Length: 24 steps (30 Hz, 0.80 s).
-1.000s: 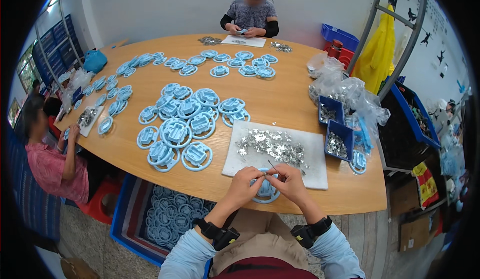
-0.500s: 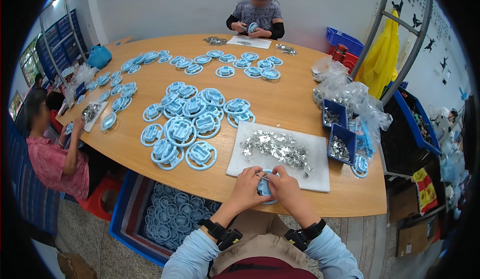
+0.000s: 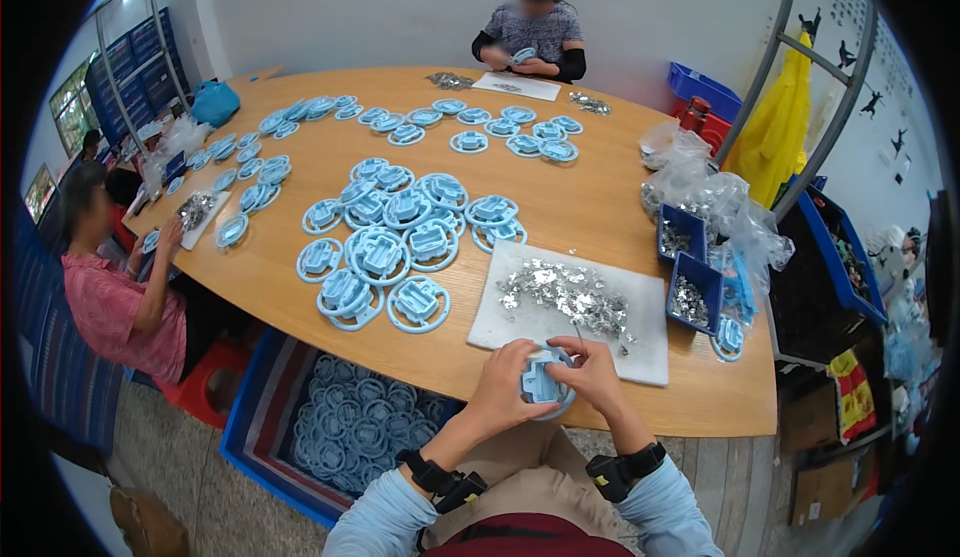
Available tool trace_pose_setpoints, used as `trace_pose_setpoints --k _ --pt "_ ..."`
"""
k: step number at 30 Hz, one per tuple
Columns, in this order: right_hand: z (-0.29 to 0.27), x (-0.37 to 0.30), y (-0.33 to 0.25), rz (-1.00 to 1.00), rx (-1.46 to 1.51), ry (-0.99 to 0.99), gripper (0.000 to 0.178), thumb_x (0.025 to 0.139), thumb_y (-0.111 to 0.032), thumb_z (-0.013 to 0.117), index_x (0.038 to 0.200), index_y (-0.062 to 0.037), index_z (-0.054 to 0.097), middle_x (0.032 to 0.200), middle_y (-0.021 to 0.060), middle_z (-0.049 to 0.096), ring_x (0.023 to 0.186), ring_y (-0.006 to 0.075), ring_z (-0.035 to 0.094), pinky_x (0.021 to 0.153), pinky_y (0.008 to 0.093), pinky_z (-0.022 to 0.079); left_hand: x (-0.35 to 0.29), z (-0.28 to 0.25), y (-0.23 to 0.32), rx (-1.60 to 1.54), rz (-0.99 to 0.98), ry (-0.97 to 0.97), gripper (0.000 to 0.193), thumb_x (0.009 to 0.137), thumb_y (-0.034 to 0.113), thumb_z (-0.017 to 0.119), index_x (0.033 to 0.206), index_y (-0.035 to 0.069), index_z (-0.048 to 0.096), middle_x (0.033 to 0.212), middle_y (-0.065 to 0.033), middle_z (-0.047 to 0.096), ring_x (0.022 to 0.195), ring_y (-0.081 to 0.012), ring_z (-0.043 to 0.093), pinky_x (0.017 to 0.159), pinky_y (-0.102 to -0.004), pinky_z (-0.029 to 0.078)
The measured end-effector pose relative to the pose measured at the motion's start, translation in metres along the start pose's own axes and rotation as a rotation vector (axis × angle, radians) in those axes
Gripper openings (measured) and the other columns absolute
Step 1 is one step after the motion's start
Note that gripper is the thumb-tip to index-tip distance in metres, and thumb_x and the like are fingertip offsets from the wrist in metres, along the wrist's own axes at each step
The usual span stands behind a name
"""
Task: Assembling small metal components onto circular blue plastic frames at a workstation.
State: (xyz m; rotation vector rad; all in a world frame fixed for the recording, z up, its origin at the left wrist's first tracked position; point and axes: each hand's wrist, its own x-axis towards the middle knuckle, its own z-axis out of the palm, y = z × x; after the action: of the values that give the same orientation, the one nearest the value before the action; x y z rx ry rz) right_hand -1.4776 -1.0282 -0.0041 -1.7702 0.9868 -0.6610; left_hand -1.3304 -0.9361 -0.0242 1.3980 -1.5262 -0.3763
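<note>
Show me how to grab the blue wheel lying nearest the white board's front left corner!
Probably pinch the blue wheel by its right rim, coming from the right: the rim is slim, and neighbouring wheels crowd its left and far sides.

Light-blue ring-shaped part point(image 3: 541, 387), blocky centre upward, held near table point(image 3: 715, 409) edge.

The head-worn fisheye camera looks down and forward from above the near edge of the light-brown, curved wooden table point(image 3: 600, 192), close to that edge and well apart from the far one.
</note>
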Motion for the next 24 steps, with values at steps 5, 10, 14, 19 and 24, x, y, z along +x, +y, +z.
trace_pose_setpoints --k 5,10,14,19,24 --pt "0.019 -0.013 -0.026 -0.014 0.225 -0.092 0.037 0.067 -0.011 0.073 0.102 -0.0006 0.065 0.070 -0.0080 0.052 0.053 -0.0017 0.034 0.044 0.0166 0.025 -0.028 -0.027 0.011 -0.821 -0.704 -0.088 0.035 0.085 0.021 0.064 0.111 0.001 0.055 0.100 -0.0026 0.061 0.088 -0.0116 0.060 0.077 -0.0259 0.049" --pt "0.059 -0.032 -0.039 -0.074 0.060 -0.178 0.036 0.069 -0.018 0.072 0.102 -0.0051 0.066 0.058 -0.0088 0.038 0.050 0.0003 0.031 0.044 0.0193 0.023 -0.063 -0.047 0.004 -1.082 -0.871 0.090 0.028 0.088 0.020 0.060 0.108 0.001 0.059 0.099 -0.0052 0.063 0.087 -0.0109 0.060 0.075 -0.0262 0.049" --pt "0.096 -0.034 -0.023 -0.328 -0.008 -0.273 0.043 0.069 -0.022 0.072 0.106 -0.0020 0.064 0.068 0.0026 0.053 0.055 0.0091 0.044 0.048 0.0248 0.036 -0.098 -0.058 0.002 -0.984 -0.889 0.303 0.023 0.085 0.017 0.063 0.101 0.001 0.062 0.093 -0.0049 0.064 0.081 -0.0111 0.061 0.073 -0.0255 0.050" --pt "0.124 -0.014 -0.030 -0.420 -0.087 -0.513 0.041 0.075 -0.030 0.069 0.108 -0.0059 0.063 0.095 0.0133 0.063 0.068 0.0239 0.060 0.061 0.0321 0.048 -0.146 -0.077 -0.030 -0.957 -0.925 0.573 0.022 0.083 0.017 0.066 0.097 0.000 0.064 0.092 -0.0057 0.065 0.081 -0.0106 0.061 0.073 -0.0249 0.049" --pt "0.131 0.053 -0.048 -0.460 -0.527 -0.209 0.026 0.079 -0.019 0.058 0.099 -0.0020 0.057 0.103 0.0188 0.053 0.079 0.0350 0.061 0.067 0.0442 0.050 -0.172 -0.109 -0.078 -0.146 -0.780 0.642 0.036 0.084 0.025 0.064 0.107 -0.002 0.058 0.107 -0.0127 0.059 0.101 -0.0194 0.055 0.087 -0.0337 0.043"
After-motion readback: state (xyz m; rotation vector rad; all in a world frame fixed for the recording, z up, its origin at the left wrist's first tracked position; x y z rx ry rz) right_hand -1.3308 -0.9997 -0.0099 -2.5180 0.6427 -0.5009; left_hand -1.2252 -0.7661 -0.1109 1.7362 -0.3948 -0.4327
